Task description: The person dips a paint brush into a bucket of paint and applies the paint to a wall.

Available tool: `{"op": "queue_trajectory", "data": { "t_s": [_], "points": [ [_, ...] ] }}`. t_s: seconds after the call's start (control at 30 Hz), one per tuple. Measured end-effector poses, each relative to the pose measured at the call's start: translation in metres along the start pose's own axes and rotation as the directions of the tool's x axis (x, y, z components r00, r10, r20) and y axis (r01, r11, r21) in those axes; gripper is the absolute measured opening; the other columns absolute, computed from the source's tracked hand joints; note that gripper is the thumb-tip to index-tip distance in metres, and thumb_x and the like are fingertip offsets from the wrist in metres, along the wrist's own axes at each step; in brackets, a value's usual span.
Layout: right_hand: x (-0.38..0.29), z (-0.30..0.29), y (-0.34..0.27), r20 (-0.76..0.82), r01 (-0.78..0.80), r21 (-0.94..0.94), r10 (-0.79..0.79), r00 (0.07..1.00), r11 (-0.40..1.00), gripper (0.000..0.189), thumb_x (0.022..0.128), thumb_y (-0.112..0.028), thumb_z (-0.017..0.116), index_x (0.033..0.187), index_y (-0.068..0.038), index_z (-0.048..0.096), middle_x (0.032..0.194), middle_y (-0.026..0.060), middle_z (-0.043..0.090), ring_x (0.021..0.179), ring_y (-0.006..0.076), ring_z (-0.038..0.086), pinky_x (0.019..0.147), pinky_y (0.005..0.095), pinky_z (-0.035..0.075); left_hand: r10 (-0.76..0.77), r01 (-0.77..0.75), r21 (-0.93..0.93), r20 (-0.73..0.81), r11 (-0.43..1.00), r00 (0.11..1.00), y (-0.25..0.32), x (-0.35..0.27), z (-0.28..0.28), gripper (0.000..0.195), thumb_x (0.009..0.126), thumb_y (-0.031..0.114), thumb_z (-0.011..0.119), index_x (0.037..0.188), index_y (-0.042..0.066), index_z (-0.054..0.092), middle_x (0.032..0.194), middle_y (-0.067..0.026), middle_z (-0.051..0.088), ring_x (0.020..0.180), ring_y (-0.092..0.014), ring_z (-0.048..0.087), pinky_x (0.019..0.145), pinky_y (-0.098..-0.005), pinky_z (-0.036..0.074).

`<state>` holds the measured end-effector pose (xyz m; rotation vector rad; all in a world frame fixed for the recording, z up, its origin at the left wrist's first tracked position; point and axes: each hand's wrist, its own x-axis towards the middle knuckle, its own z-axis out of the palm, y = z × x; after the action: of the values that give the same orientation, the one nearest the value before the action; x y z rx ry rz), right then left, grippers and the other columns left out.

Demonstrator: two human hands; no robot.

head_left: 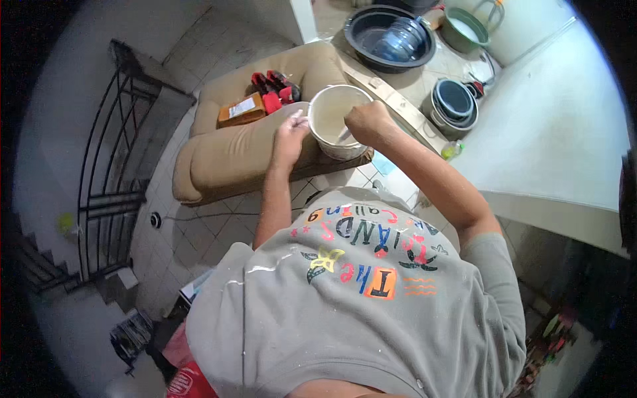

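A white plastic bucket point(332, 151) is in front of me, over the near right end of the tan sofa point(224, 164). Pale material coats its inside. My left hand point(290, 142) grips the bucket at its left rim, with white residue on the fingers. Over the opening, my right hand point(371, 122) is closed around a tool whose grey, flat end point(344, 133) reaches down into the bucket. The tool's handle is hidden in my fist, so its exact kind cannot be told.
On the sofa lie a brown package point(242, 110) bearing a label and red-and-black shoes point(273, 87). Behind stand a black basin point(356, 37) with a blue water jug point(403, 40), a green tub point(465, 32) and stacked pails point(454, 102). A black metal railing point(102, 199) runs at left.
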<state>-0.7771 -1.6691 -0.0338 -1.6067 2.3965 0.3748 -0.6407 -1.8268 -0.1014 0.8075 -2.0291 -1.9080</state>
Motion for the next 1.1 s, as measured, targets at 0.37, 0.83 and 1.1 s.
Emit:
{"op": "queue_trajectory", "data": {
  "t_s": [0.37,0.83,1.1],
  "points": [
    [0.103,0.113,0.012,0.071,-0.103,0.192,0.091,0.993,0.976,0.024,0.088,-0.021,0.052,0.096,-0.010,0.073,0.099,0.0119,0.070,0.092,0.0267,0.068,0.073,0.0382,0.055,0.034,-0.034,-0.014,0.014,0.999,0.999,-0.038,-0.009,0.011,0.041,0.089,0.006,0.059,0.128,-0.003,0.051,0.114,-0.0086,0.062,0.102,-0.013,0.057,0.092,-0.0270,0.044],
    [-0.108,0.055,0.105,0.158,-0.104,0.960,0.196,0.968,-0.258,0.031,0.090,-0.026,0.062,0.110,-0.002,0.064,0.071,-0.0030,0.051,0.056,0.0038,0.039,0.047,0.0191,0.028,0.122,-0.139,0.147,0.122,0.979,0.985,-0.011,0.020,-0.014,0.030,0.089,0.018,0.060,0.111,-0.003,0.062,0.099,-0.0136,0.068,0.090,-0.017,0.063,0.083,-0.0312,0.048],
    [-0.235,0.160,0.038,0.187,0.461,0.495,0.609,0.771,-0.736,0.063,0.083,-0.009,0.067,0.137,0.002,0.035,0.084,0.0058,0.058,0.069,0.0135,0.057,0.062,0.0249,0.048,0.124,-0.166,0.177,0.225,0.970,0.966,0.024,0.067,0.013,0.031,0.089,0.010,0.055,0.117,-0.005,0.055,0.107,-0.0109,0.063,0.099,-0.016,0.059,0.089,-0.0308,0.045]
  ]
}}
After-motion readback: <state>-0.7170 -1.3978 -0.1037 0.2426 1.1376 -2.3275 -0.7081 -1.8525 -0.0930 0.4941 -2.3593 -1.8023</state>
